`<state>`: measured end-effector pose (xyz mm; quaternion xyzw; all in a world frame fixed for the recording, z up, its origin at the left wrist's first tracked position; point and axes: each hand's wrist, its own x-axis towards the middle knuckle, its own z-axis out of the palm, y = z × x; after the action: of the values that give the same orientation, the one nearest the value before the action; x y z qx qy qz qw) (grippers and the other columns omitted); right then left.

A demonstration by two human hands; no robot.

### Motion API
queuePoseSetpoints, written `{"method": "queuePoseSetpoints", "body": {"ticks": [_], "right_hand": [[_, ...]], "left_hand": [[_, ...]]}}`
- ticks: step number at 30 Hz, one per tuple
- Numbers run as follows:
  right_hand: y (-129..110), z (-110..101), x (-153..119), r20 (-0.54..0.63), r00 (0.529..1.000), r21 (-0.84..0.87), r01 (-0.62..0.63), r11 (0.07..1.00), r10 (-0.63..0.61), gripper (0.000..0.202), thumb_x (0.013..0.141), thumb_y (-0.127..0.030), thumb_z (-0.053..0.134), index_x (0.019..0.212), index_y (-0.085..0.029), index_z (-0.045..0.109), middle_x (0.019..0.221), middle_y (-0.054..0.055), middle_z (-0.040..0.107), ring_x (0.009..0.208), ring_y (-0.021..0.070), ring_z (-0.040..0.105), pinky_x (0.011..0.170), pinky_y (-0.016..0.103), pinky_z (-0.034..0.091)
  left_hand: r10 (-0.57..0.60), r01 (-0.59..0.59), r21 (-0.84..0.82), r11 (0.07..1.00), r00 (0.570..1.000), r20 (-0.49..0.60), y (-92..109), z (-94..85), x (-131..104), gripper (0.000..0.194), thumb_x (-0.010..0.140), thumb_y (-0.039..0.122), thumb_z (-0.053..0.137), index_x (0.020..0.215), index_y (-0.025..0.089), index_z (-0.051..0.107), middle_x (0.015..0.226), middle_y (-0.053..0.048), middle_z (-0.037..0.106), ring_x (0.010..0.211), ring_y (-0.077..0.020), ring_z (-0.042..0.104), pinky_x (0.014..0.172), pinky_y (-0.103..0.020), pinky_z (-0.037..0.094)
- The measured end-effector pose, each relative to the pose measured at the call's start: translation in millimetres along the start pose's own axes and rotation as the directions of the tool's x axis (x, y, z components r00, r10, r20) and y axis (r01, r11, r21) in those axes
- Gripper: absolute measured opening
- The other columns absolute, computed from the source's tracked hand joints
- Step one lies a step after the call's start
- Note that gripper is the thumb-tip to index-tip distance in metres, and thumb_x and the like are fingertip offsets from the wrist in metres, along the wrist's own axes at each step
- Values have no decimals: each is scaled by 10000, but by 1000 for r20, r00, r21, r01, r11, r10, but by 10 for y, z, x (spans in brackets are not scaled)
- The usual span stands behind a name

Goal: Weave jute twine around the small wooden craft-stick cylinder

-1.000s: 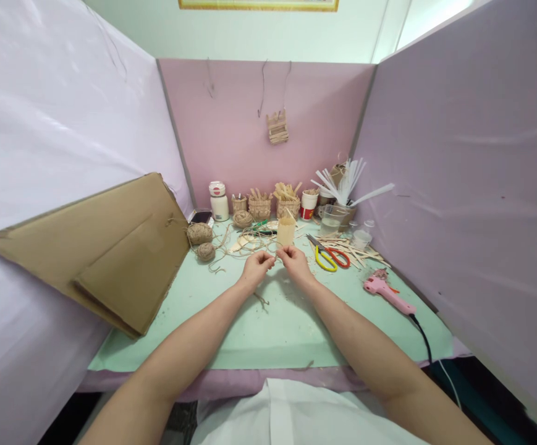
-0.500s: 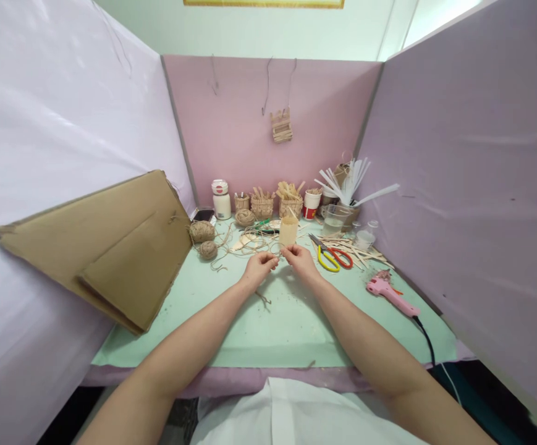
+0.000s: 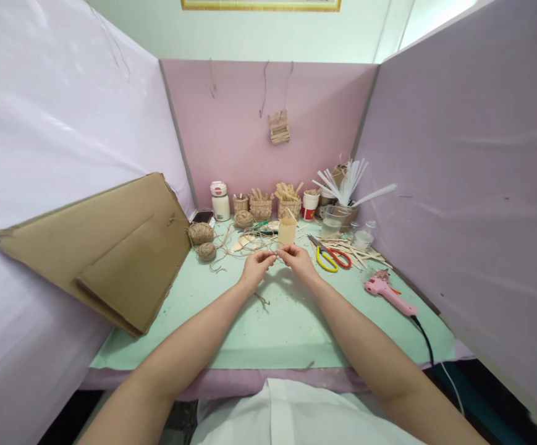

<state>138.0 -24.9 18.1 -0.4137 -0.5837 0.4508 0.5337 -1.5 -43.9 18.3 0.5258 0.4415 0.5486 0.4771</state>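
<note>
My left hand [image 3: 257, 267] and my right hand [image 3: 297, 259] meet above the middle of the table, both with fingertips pinched. Between them runs a thin strand that looks like jute twine [image 3: 276, 253]; most of it is hidden by the fingers. Just behind my right hand stands a small box of pale wooden sticks [image 3: 287, 230]. Loose twine [image 3: 224, 245] lies in tangled loops behind and to the left of my left hand. To the right of my right hand rest scissors [image 3: 327, 257] with one yellow and one red handle.
A pink glue gun [image 3: 391, 295] lies at the right, its cord over the edge. Cardboard [image 3: 124, 253] leans at the left. Twine balls [image 3: 201, 233], a white bottle [image 3: 220, 204], baskets of sticks [image 3: 261, 207] and a clear cup [image 3: 332, 222] line the back. Wooden strips [image 3: 365, 252] lie behind the scissors.
Both hands have come slightly closer together at the fingertips. The whole view has shifted a little; the things on the table have stayed in place.
</note>
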Motion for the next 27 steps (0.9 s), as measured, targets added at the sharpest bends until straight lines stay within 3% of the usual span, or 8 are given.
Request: {"method": "queuePoseSetpoints", "body": {"ticks": [5, 7, 9, 11, 14, 17, 22, 27], "right_hand": [[49, -26, 27, -21, 979, 73, -202, 977, 204, 472, 684, -615, 563, 648, -149, 626, 651, 56, 596, 541, 113, 462, 456, 239, 292], [44, -31, 26, 46, 953, 137, -304, 943, 300, 471, 676, -619, 575, 696, -153, 640, 689, 69, 614, 557, 120, 486, 449, 235, 301], [29, -36, 21, 155, 935, 223, -349, 910, 320, 402, 641, -563, 647, 749, -176, 636, 707, 47, 615, 584, 117, 507, 472, 228, 335], [18, -45, 23, 189, 942, 305, -324, 895, 277, 335, 586, -476, 724, 731, -198, 606, 665, -1, 582, 588, 100, 499, 498, 213, 353], [20, -60, 46, 38, 968, 381, -243, 892, 248, 311, 540, -397, 760, 638, -195, 544, 587, -40, 509, 540, 71, 435, 470, 192, 316], [31, -62, 71, -78, 960, 434, -210, 876, 269, 283, 547, -360, 743, 605, -192, 523, 574, -36, 499, 520, 69, 409, 438, 198, 292], [16, -41, 70, -30, 959, 504, -228, 833, 281, 232, 564, -314, 726, 629, -191, 540, 569, -34, 502, 523, 75, 438, 448, 206, 329], [27, -30, 55, -12, 949, 456, -274, 847, 314, 222, 580, -304, 701, 625, -185, 519, 582, -35, 507, 511, 70, 445, 447, 207, 324]], "left_hand": [[-6, 7, -16, 1000, 999, 34, -71, -23, 43, 270, 606, 393, 698, 731, 157, 653, 632, -8, 582, 585, -103, 479, 562, -233, 357], [-22, 25, -36, 999, 996, 87, -99, -21, 49, 266, 609, 388, 699, 727, 155, 650, 613, 1, 564, 578, -95, 466, 552, -226, 343], [-48, 56, -54, 997, 989, 142, -118, -12, 47, 251, 607, 374, 700, 710, 152, 646, 599, 9, 547, 570, -87, 452, 546, -221, 331], [-81, 92, -70, 993, 985, 155, -125, -3, 44, 238, 592, 354, 709, 699, 151, 646, 616, 10, 551, 574, -81, 450, 552, -221, 328], [-118, 129, -119, 984, 988, 101, -114, -1, 47, 227, 560, 319, 727, 686, 152, 641, 636, 7, 558, 586, -79, 457, 561, -222, 328], [-132, 141, -180, 973, 989, 60, -90, -14, 54, 221, 548, 303, 736, 670, 152, 629, 613, 13, 537, 586, -77, 457, 558, -219, 323], [-177, 190, -225, 956, 981, 76, -61, -33, 50, 251, 560, 308, 736, 727, 151, 633, 638, 0, 557, 601, -81, 485, 566, -218, 336], [-183, 204, -231, 951, 977, 110, -23, -23, 22, 318, 573, 275, 729, 857, 162, 643, 662, -1, 569, 604, -81, 500, 566, -217, 336]]}}
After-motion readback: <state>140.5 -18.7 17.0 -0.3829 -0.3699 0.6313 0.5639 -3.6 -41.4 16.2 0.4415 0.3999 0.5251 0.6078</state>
